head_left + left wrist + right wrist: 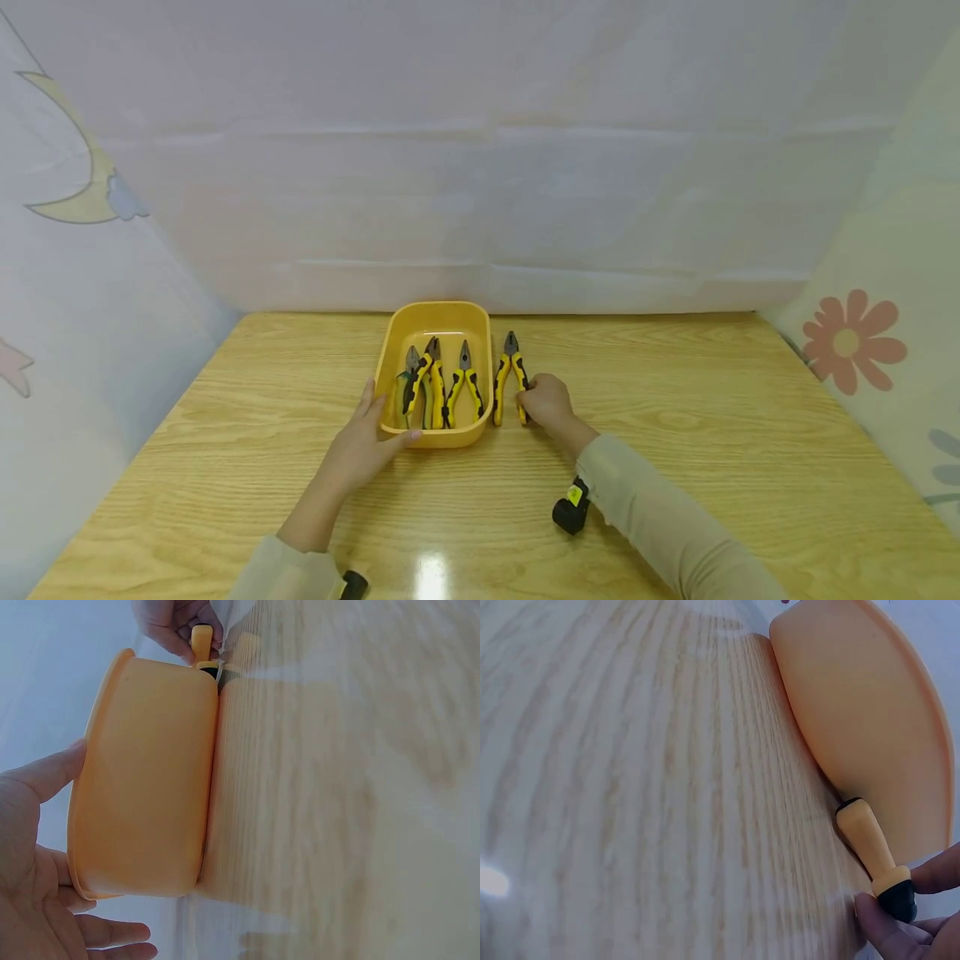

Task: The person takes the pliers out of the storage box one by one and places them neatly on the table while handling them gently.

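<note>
A yellow plastic container (437,439) stands on the table with three pairs of pliers (437,392) lying in it, two yellow-and-black and one greenish-handled. My left hand (358,450) spans its near left corner, thumb on the front rim and fingers along the left side. In the left wrist view, those fingers look fairly straight against the container (142,780). Just right of it, another yellow-and-black pair of pliers (501,379) lies with its head pointing away and handles spread. My right hand (550,403) pinches its right handle; fingertips curl round the handle (892,881) in the right wrist view.
The wooden table (660,375) extends to both sides and ends at a pale cloth backdrop (487,200). Patterned side cloths carry a moon (86,187) on the left and a red flower (855,342) on the right. A black wrist device (572,508) sits under the right sleeve.
</note>
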Motion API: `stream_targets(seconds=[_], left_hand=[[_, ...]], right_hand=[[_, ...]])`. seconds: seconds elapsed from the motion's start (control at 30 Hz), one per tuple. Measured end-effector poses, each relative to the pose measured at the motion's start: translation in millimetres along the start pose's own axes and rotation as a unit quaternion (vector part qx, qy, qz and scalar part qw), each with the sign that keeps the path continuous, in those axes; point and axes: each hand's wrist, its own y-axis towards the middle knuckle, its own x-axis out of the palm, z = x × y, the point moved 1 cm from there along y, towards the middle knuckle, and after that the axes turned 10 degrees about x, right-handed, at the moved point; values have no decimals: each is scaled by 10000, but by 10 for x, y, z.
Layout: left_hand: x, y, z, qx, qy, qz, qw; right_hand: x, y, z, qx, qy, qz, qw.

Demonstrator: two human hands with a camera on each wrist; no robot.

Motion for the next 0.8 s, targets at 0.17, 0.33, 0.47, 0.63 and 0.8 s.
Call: stream_targets(seconds=[0.17,0.33,0.47,0.63,0.8], left_hand=[[-4,-2,4,-11,-1,-3,10000],[-9,-7,7,-12,3,-2,10000],[-5,-9,6,-13,-3,-4,10000],[1,-8,7,-25,-16,-21,10000],[1,-4,0,-30,12,-15,10000]], right_hand=[[14,-12,3,-159,-204,178,9995],[24,-40,-11,-220,-398,188,9988],[36,-53,-14,-232,-532,234,9980],[43,-69,-11,-241,-757,270,9965],[41,-85,-19,-302,-1010,301,9940]])
